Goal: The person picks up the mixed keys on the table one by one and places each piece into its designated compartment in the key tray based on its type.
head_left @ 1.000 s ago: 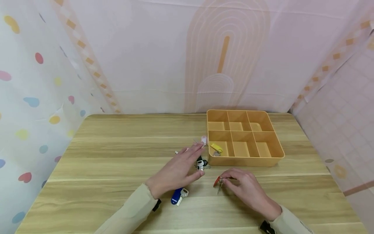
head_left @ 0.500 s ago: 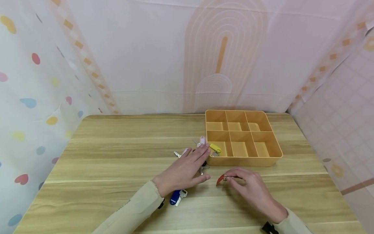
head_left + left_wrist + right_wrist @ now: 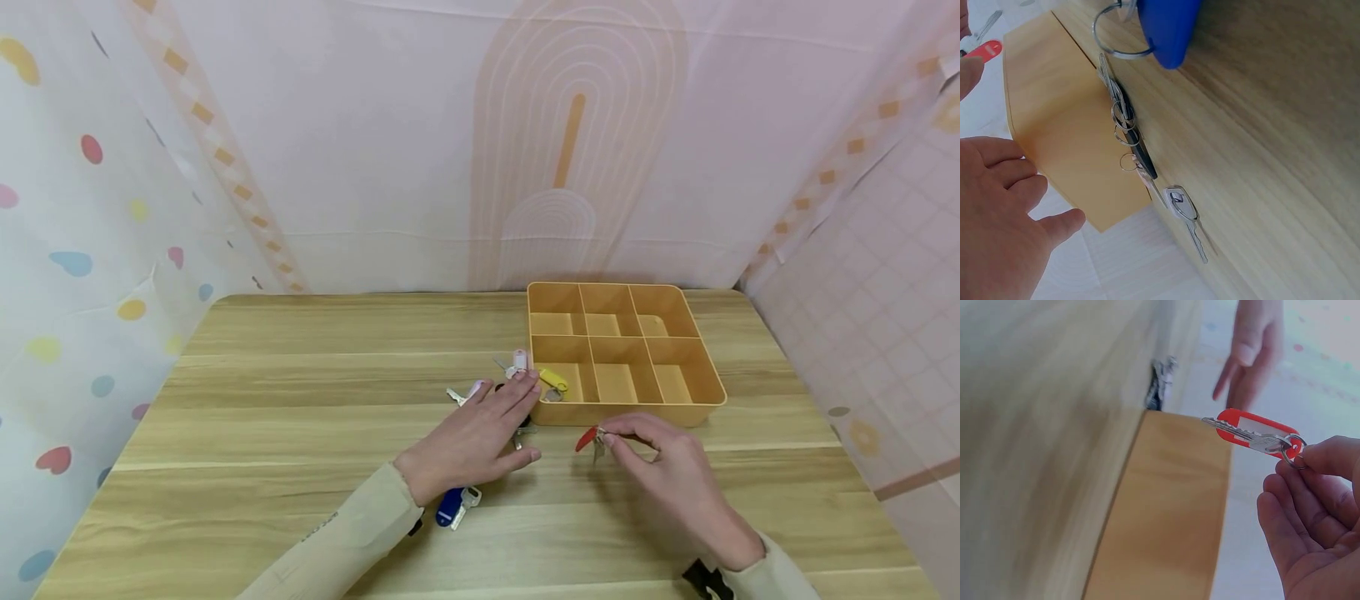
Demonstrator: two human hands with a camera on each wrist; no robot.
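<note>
The right hand pinches the metal ring of a key with a red key tag between thumb and forefinger, near the front wall of the yellow-orange divided tray. Key and tag hang out from the ring. With fingers straight, the left hand has its fingertips at the tray's left front corner. Under and around it lie keys with a black tag and a pale tag, partly hidden by the hand in the head view. A key with a blue tag lies nearer the left wrist.
A key with a yellow tag lies in the tray's front left compartment. Another key lies on the wooden table left of the tray. A patterned cloth stands behind the table and at both sides.
The right hand has lifted the red-tagged key and moved it right and toward the tray. The left hand has shifted slightly right, its fingertips now at the tray's corner.
</note>
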